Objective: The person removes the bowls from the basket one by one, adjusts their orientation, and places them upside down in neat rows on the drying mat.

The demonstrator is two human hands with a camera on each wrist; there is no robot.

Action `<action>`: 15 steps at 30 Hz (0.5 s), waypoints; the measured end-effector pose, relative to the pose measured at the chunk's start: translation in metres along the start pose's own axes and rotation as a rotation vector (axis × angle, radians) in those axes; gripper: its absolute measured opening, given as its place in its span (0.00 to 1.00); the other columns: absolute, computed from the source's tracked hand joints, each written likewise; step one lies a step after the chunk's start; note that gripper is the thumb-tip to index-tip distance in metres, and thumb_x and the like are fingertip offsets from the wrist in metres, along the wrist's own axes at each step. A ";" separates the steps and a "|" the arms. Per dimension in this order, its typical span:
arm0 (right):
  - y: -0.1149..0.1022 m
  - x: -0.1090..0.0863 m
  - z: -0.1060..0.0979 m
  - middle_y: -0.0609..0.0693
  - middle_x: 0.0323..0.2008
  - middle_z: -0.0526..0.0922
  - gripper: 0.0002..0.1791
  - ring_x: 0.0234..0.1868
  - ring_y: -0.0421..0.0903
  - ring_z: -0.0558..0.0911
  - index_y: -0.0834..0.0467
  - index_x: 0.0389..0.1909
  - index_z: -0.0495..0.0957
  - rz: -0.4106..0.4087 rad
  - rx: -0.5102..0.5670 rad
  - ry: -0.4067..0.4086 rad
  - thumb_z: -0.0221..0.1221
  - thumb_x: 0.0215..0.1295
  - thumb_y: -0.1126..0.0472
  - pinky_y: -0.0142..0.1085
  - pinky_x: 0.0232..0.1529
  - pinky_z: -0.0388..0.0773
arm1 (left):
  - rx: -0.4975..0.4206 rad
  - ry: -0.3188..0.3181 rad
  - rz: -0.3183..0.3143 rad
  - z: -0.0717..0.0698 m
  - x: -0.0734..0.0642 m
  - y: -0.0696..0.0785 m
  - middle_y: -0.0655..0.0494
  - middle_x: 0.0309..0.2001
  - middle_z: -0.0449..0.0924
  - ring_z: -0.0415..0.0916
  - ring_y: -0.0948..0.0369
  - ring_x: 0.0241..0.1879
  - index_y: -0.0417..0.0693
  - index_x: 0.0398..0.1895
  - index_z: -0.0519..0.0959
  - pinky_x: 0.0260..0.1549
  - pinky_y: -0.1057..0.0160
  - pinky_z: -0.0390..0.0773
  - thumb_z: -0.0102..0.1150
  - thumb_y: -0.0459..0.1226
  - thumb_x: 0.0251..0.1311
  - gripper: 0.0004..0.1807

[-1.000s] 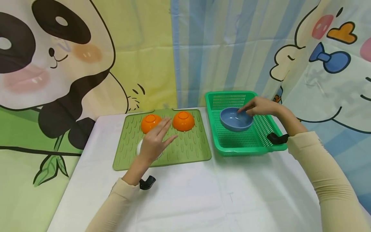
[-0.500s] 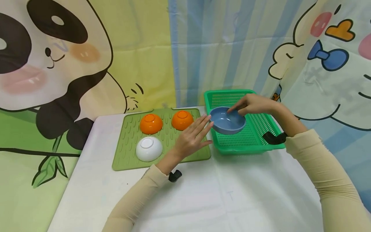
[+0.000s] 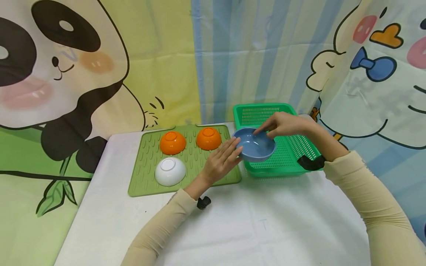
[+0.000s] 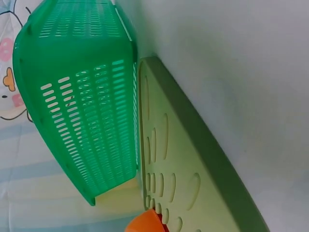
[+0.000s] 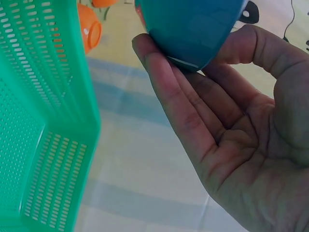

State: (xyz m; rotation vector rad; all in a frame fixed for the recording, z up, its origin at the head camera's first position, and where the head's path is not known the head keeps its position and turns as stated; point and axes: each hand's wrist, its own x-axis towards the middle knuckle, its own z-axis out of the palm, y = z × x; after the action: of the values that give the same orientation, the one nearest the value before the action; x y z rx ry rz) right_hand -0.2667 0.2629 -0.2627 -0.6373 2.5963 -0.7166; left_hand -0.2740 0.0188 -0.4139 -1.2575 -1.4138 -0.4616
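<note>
A blue bowl point(image 3: 254, 146), tilted with its inside showing in the head view, is held up over the left side of the green basket point(image 3: 283, 157). My right hand point(image 3: 286, 125) grips its far right edge, and the right wrist view has fingers under the bowl point(image 5: 193, 29) and the thumb on its other side. Straight fingers of my left hand point(image 3: 219, 160) lie against the bowl's left side. Behind and left of that hand, two orange bowls point(image 3: 172, 143) and a white bowl point(image 3: 170, 171) rest upside down on a green draining mat point(image 3: 143, 181).
The basket stands just right of the mat, both on a white-covered table point(image 3: 233, 229). In the left wrist view the basket's slotted wall point(image 4: 82, 116) rises beside the mat's edge point(image 4: 193, 140). A cartoon-printed curtain point(image 3: 166, 55) hangs behind the table.
The blue bowl has moved left and nearer in my right hand, from over the basket's middle. My left hand has left the white bowl and come right to the blue bowl's side.
</note>
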 end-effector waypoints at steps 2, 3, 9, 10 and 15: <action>-0.003 0.001 0.003 0.56 0.50 0.79 0.20 0.39 0.43 0.83 0.54 0.51 0.80 -0.017 0.003 -0.013 0.54 0.57 0.69 0.34 0.33 0.81 | -0.002 0.018 0.009 -0.001 -0.001 0.000 0.37 0.56 0.71 0.69 0.47 0.57 0.35 0.61 0.64 0.54 0.54 0.71 0.62 0.37 0.57 0.31; -0.005 0.001 0.004 0.57 0.49 0.79 0.20 0.39 0.43 0.83 0.55 0.51 0.80 -0.029 -0.001 -0.017 0.54 0.57 0.69 0.34 0.33 0.81 | -0.004 0.023 0.012 -0.002 -0.001 0.001 0.37 0.56 0.71 0.69 0.47 0.56 0.35 0.61 0.65 0.54 0.54 0.72 0.60 0.37 0.59 0.28; -0.012 0.001 0.009 0.55 0.47 0.81 0.21 0.33 0.41 0.83 0.56 0.50 0.80 -0.056 -0.022 -0.017 0.53 0.55 0.71 0.33 0.32 0.81 | -0.032 0.020 0.006 -0.007 -0.002 0.001 0.37 0.56 0.71 0.69 0.47 0.56 0.34 0.59 0.67 0.53 0.55 0.72 0.55 0.36 0.63 0.23; -0.012 0.001 0.010 0.55 0.47 0.81 0.21 0.32 0.41 0.83 0.56 0.50 0.80 -0.054 -0.016 -0.017 0.53 0.55 0.71 0.33 0.32 0.81 | -0.037 0.018 0.007 -0.008 -0.003 0.001 0.37 0.56 0.71 0.69 0.47 0.56 0.34 0.59 0.67 0.53 0.55 0.72 0.55 0.36 0.63 0.23; -0.012 0.001 0.016 0.57 0.48 0.80 0.21 0.34 0.43 0.83 0.58 0.51 0.79 -0.065 0.026 -0.019 0.53 0.55 0.73 0.35 0.34 0.82 | -0.075 0.036 0.021 -0.012 -0.005 0.001 0.36 0.56 0.71 0.70 0.47 0.56 0.34 0.58 0.69 0.52 0.57 0.73 0.55 0.35 0.63 0.22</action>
State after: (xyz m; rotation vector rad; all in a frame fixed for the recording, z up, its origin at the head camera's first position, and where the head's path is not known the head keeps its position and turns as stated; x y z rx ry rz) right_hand -0.2562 0.2474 -0.2691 -0.7199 2.5556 -0.7591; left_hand -0.2686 0.0070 -0.4155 -1.3170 -1.3628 -0.5244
